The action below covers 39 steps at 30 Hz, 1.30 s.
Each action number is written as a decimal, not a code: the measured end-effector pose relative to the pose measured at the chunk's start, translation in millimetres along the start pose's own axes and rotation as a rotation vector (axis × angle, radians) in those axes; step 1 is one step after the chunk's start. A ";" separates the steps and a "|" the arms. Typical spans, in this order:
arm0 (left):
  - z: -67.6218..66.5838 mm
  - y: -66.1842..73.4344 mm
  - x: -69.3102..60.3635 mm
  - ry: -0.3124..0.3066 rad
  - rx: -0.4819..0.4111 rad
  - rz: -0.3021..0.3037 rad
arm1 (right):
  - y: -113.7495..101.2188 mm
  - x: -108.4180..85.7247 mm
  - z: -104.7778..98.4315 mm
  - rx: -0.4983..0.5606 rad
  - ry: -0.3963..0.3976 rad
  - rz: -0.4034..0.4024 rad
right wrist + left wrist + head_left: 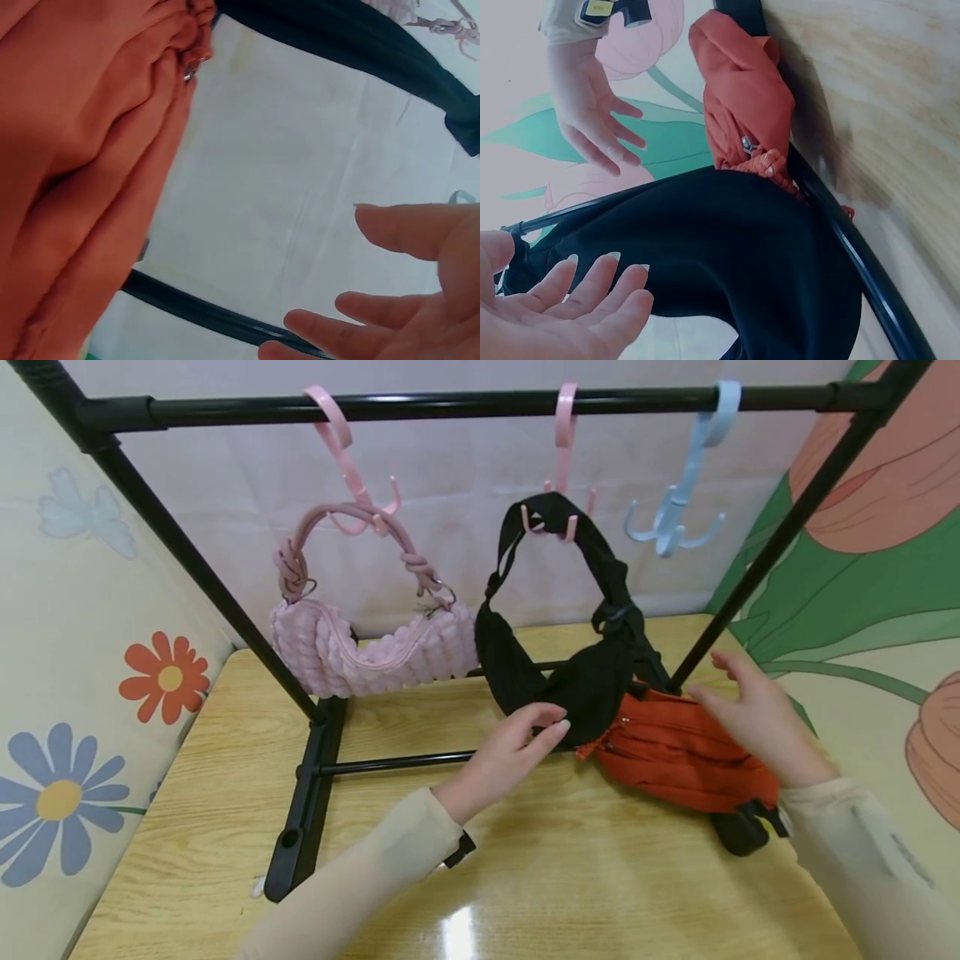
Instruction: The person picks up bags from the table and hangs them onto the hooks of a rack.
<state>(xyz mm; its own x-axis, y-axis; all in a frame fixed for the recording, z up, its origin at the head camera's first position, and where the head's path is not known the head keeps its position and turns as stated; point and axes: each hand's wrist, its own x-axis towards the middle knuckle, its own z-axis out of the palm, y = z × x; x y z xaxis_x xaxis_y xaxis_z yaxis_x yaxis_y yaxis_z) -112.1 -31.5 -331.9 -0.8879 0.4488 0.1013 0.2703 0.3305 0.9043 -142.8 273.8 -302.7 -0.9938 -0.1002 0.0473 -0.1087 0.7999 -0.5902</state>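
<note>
A black shoulder bag (592,681) hangs by its strap from a pink hook (565,452) on the rack's top bar. My left hand (512,752) is in front of this bag's lower part, fingers loosely bent and holding nothing; in the left wrist view its fingers (604,289) look apart from the cloth. An orange-red bag (682,747) lies on the table at the rack's right foot. Above its right end is my right hand (757,718), thumb and fingers spread with nothing between them. In the right wrist view the orange-red bag (82,165) is beside that hand.
A pink puffy bag (375,647) hangs from another pink hook (348,468) at the left. The light blue hook (675,502) at the right bears no bag. The black rack (450,406) stands on a wooden table (525,877) against patterned walls.
</note>
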 end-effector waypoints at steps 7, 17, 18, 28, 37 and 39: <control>7.8 -3.7 3.7 -0.031 0.009 -0.017 | 13.6 6.1 1.4 -0.056 -0.085 0.012; 19.4 -9.3 9.5 -0.048 -0.026 -0.008 | 31.2 15.9 3.2 -0.125 -0.194 0.084; 20.4 -9.8 10.0 -0.051 -0.029 -0.006 | 32.8 16.4 3.4 -0.130 -0.202 0.088; 27.7 -9.5 13.4 -0.087 -0.043 -0.006 | 48.0 20.3 4.9 -0.148 -0.253 0.087; 38.9 -9.2 20.2 -0.120 -0.021 0.021 | 62.2 29.0 8.9 -0.176 -0.292 0.020; 41.4 -9.9 22.8 -0.139 -0.024 0.021 | 65.5 30.4 9.4 -0.184 -0.293 -0.005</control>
<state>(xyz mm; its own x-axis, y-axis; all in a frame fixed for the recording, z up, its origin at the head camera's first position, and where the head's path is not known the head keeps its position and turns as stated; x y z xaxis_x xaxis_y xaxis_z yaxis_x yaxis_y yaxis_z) -119.6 9.8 -355.7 -0.8216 0.5666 0.0635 0.2779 0.3008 0.9123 -179.9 317.6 -347.5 -0.9477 -0.2491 -0.1994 -0.1426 0.8897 -0.4337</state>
